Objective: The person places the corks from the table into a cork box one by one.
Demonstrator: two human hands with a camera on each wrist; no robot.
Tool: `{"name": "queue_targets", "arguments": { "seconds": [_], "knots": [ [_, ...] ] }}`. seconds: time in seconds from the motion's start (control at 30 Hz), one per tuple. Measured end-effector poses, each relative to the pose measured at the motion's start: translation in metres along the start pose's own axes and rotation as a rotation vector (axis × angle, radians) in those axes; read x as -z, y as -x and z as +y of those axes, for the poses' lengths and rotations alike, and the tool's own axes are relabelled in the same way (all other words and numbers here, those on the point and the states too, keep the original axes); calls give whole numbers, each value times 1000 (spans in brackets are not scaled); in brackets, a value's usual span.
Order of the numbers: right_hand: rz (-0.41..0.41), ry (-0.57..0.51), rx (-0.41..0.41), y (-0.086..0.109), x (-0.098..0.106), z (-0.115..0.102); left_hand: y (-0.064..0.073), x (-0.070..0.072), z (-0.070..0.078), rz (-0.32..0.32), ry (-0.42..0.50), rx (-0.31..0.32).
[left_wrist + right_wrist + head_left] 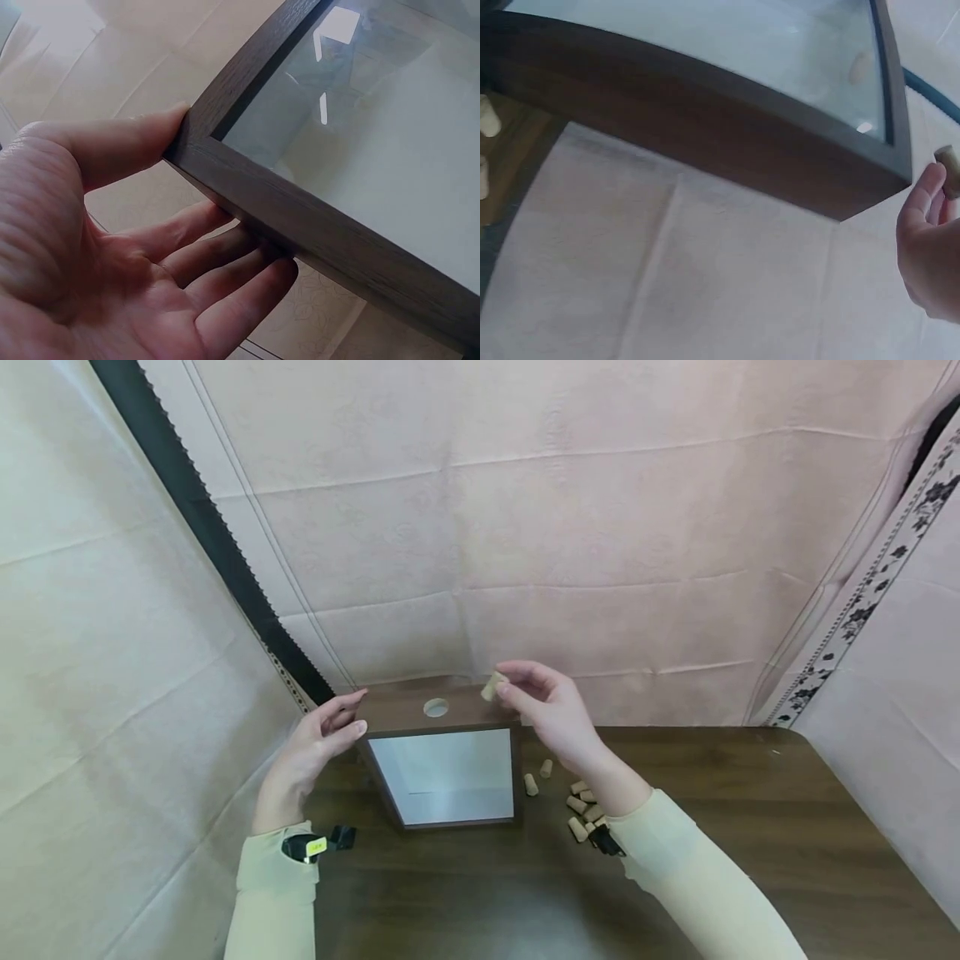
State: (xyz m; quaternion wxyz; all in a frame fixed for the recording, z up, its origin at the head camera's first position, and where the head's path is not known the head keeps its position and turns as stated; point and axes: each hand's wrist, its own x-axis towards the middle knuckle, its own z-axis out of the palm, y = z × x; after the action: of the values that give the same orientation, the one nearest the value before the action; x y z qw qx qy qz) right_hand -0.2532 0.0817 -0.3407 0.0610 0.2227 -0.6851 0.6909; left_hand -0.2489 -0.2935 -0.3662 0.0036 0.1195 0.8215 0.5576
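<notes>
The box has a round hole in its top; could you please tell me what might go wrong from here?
The cork pinched by the right hand might slip and fall. The left hand, at one corner of the box, could nudge it out of place. The loose corks might scatter if the right sleeve brushes them.

1 box (442, 777), 1 hole (436, 707), 1 raised cork (492, 687), 2 separate corks (531, 785), at least 6 heaped corks (577, 804).

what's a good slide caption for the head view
Left hand holds the framed box; right hand pinches a cork near its round hole.
</notes>
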Motion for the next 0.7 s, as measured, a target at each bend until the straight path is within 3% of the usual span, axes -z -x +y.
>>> {"name": "queue_targets", "arguments": {
  "seconds": [0.27,0.5,0.7],
  "knots": [
    [-156,231,33,-27,-31,-9,-2,3,-2,18,-17,23],
    [-243,239,60,-57,-52,-7,-4,8,-3,4,12,13],
    [-301,267,63,-63,-53,8,-5,5,-6,-10,8,9]
  ]
}}
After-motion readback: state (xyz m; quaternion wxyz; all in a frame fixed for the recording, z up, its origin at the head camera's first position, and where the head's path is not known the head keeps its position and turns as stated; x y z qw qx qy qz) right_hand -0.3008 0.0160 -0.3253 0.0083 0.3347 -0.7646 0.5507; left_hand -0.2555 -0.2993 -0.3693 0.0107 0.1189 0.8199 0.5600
